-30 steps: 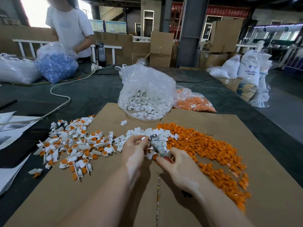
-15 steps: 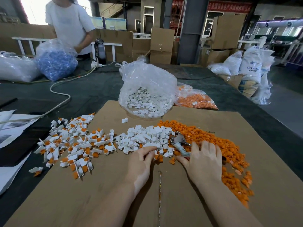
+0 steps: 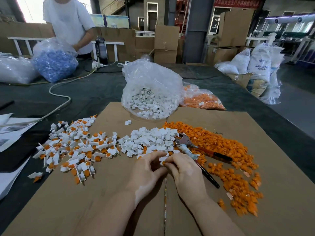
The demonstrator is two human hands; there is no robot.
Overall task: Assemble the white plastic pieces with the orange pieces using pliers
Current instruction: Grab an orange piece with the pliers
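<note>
On a cardboard sheet [image 3: 102, 201] lie a heap of loose white pieces [image 3: 150, 138], a long spread of orange pieces [image 3: 221, 147] and, at the left, a pile of joined white-and-orange pieces [image 3: 73, 147]. My left hand [image 3: 146, 171] and my right hand [image 3: 185, 171] meet in front of the white heap. Together they pinch a white piece with an orange piece [image 3: 163, 161] between the fingertips. The pliers [image 3: 189, 147] lie on the cardboard just beyond my right hand, jaws toward the white heap, held by neither hand.
A clear bag of white pieces [image 3: 150, 92] and a bag of orange pieces [image 3: 201, 97] stand behind the cardboard. Farther left are a bag of blue parts [image 3: 52, 63], a person in a white shirt [image 3: 71, 23], a white cable [image 3: 59, 92] and papers [image 3: 10, 132].
My right hand has let go of the pliers, which now lie on the cardboard. Both hands came together in front of the white heap, pinching a white and an orange piece.
</note>
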